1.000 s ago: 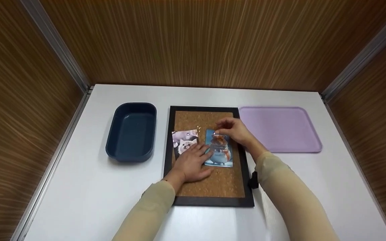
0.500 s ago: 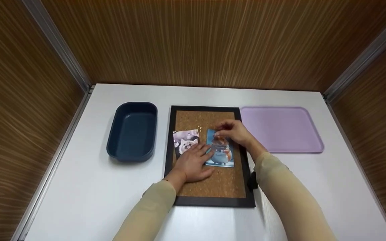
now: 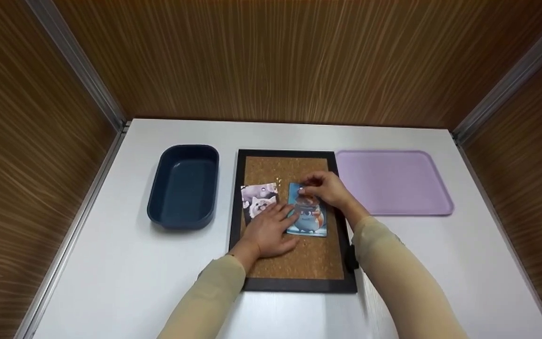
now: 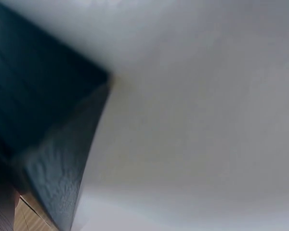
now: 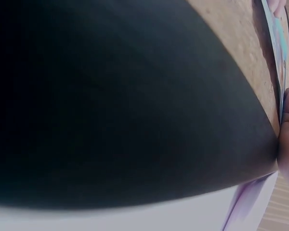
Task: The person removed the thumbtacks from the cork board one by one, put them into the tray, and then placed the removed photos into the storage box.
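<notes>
Two picture cards (image 3: 307, 212), one cork board (image 3: 284, 167), one blue tub (image 3: 184, 186), one purple tray (image 3: 393, 181)

Right hand (image 3: 330, 190) lowered slightly onto top of blue card (image 3: 306, 209) (fingertips at pin).

White table (image 3: 111, 263): tub (image 3: 184, 186), corkboard (image 3: 294, 278), tray (image 3: 393, 181)

Dark blue tub (image 3: 184, 186) near left edge of white counter (image 3: 111, 263). Lilac tray (image 3: 393, 181) toward right edge. Wood-grain walls (image 3: 275, 56) behind, both sides.
</notes>
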`<state>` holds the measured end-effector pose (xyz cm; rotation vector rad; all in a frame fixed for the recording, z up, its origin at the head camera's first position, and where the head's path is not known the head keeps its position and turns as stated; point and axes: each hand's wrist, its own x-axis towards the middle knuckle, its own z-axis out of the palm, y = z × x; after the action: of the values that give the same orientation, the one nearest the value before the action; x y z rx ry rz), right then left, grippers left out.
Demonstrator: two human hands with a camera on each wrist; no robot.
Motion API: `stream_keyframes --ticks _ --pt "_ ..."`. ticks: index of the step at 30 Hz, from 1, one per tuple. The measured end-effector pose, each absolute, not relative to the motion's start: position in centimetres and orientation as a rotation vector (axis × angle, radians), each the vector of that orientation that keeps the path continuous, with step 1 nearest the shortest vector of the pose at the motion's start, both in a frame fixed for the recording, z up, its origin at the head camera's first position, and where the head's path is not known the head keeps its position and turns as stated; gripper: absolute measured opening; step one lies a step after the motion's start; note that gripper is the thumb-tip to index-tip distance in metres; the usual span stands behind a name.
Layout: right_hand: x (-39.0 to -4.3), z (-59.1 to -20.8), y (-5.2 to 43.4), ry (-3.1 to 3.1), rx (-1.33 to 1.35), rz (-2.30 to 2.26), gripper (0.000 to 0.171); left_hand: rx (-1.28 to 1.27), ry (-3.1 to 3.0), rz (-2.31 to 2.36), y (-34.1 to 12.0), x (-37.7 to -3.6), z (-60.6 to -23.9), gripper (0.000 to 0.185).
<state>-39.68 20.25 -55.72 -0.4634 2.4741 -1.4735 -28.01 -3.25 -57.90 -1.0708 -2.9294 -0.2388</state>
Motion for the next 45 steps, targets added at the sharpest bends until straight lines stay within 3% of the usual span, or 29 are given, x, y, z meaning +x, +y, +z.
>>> stream_keyframes --ticks 45 --pt "-39.58 -55.26 19.46 2.689 -0.550 -1.143 0.023 -1.068 -2.919 -0.229 -3.59 -27.96 -57.52 0.073"
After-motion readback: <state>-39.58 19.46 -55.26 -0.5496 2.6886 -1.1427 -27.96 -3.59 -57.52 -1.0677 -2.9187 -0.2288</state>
